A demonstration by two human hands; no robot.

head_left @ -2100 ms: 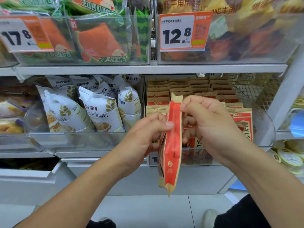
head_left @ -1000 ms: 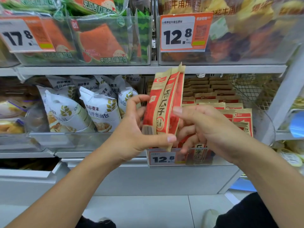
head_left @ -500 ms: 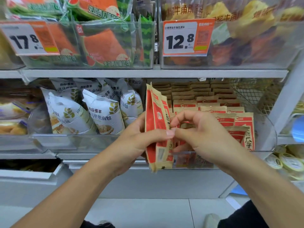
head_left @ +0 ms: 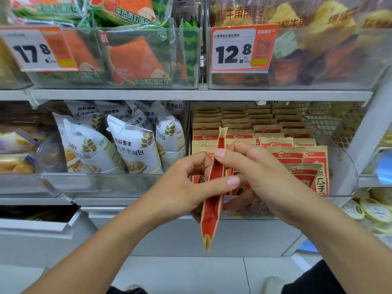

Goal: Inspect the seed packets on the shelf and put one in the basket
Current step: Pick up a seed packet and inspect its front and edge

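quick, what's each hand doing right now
Left hand: pinching the seed packet.
Right hand: gripping the same packet.

A shop: shelves of packaged snacks in clear bins with orange price tags.

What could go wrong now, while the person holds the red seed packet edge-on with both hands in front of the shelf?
1. The seed packet is pinched only by fingertips of the left hand and right hand; its lower end hangs free, so it might slip and fall to the floor.
2. No basket is in view, so placing the packet would need a turn away from the shelf.
3. The packets in the bin stand close behind the hands; a knock might tip them.
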